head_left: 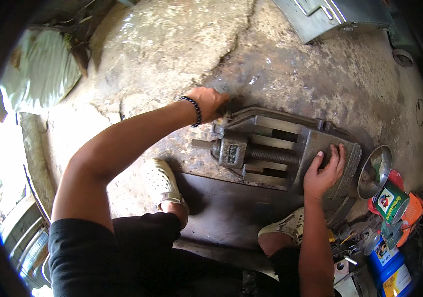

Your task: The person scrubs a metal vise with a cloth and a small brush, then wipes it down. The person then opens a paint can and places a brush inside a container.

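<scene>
Vise point(275, 155) beneath right hand's point(324, 175) fingers, which lie loosely spread; long axis runs leftward from them, screw end point(203, 144) pointing left. Left hand point(210, 103): fingers curled beside vise's far-left corner; contents cannot be told.

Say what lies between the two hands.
In the head view, part of the vise, screw included, lies between the left hand and the right hand, which rests on the vise.

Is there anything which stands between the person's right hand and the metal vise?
Nothing visible does: the right hand rests directly on the metal vise, at its wider end. The left hand is near the opposite end; contact there is unclear.
</scene>
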A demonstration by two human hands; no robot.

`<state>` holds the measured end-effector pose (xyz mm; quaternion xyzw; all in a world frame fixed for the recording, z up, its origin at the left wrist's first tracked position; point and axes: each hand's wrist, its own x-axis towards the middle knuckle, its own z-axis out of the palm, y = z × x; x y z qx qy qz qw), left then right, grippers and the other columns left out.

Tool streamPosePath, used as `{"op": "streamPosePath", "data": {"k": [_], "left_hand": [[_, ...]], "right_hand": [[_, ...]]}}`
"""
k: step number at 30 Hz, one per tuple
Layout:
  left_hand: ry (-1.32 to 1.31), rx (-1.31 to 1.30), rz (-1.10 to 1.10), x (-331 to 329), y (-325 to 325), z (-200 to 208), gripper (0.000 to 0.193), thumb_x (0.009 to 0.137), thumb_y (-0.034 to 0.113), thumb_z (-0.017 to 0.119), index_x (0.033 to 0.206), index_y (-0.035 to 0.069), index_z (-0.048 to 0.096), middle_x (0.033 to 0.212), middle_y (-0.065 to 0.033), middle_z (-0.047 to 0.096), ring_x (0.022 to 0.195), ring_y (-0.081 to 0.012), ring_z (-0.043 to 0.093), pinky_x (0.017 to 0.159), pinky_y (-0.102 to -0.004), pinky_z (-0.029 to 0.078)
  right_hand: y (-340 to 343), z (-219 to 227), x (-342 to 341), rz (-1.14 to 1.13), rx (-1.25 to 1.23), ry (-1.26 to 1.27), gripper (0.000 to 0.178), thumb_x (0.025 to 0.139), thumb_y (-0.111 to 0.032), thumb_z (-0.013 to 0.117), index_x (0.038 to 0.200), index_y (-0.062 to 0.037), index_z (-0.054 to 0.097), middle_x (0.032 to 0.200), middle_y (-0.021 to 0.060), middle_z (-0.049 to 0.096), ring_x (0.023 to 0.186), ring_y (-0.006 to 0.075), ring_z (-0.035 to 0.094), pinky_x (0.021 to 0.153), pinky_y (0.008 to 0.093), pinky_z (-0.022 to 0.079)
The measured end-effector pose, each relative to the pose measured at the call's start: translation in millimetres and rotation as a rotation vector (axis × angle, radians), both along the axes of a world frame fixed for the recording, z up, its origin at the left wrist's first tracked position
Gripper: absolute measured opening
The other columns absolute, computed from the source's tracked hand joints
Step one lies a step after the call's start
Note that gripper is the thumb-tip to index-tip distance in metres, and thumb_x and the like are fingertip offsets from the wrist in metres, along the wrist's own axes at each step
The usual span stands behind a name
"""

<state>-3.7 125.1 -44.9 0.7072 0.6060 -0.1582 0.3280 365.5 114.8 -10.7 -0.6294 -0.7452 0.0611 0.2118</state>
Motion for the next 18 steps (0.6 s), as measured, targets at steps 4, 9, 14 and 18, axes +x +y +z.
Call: {"op": "streamPosePath", "data": {"k": [4, 9, 14, 18], "left_hand": [[-0.103, 0.185, 0.007, -9.0, 57.9, 10.5, 0.041, 0.086, 0.036, 0.069, 0.116, 0.010, 0.059, 0.096, -0.0180, 0.070, 0.093, -0.0344, 0.068, 0.081, -0.0447, 0.055], [-0.480, 0.149, -0.090, 55.9, 127.9, 3.7, 0.042, 0.089, 0.039, 0.069, 0.110, 0.004, 0.064, 0.101, -0.0214, 0.069, 0.098, -0.0359, 0.067, 0.088, -0.0440, 0.053], [-0.664, 0.054, -0.246, 161.7, 158.2, 0.2, 0.053, 0.083, 0.045, 0.071, 0.116, 0.004, 0.065, 0.104, -0.0240, 0.069, 0.105, -0.0389, 0.065, 0.093, -0.0437, 0.051], [-0.341, 0.003, -0.310, 216.9, 151.9, -1.8, 0.046, 0.085, 0.038, 0.069, 0.115, 0.004, 0.066, 0.108, -0.0213, 0.070, 0.105, -0.0366, 0.066, 0.089, -0.0450, 0.054]], "right_hand": [[1.5, 0.2, -0.1, 0.004, -0.007, -0.017, 0.034, 0.092, -0.019, 0.057, 0.120, -0.0003, 0.059, 0.139, 0.0203, 0.048, 0.130, 0.0422, 0.043, 0.105, 0.0523, 0.034], [2.6, 2.6, -0.5, 0.000, -0.023, -0.066, 0.035, 0.091, -0.021, 0.057, 0.120, -0.0003, 0.058, 0.138, 0.0198, 0.048, 0.130, 0.0428, 0.042, 0.106, 0.0541, 0.032], [4.2, 3.7, -1.4, -0.004, -0.045, -0.106, 0.035, 0.092, -0.022, 0.055, 0.120, -0.0012, 0.057, 0.138, 0.0199, 0.047, 0.129, 0.0436, 0.042, 0.107, 0.0547, 0.031], [4.9, 2.5, 0.1, 0.018, -0.047, -0.088, 0.036, 0.092, -0.022, 0.054, 0.121, -0.0004, 0.054, 0.138, 0.0217, 0.047, 0.129, 0.0454, 0.041, 0.106, 0.0566, 0.031]]}}
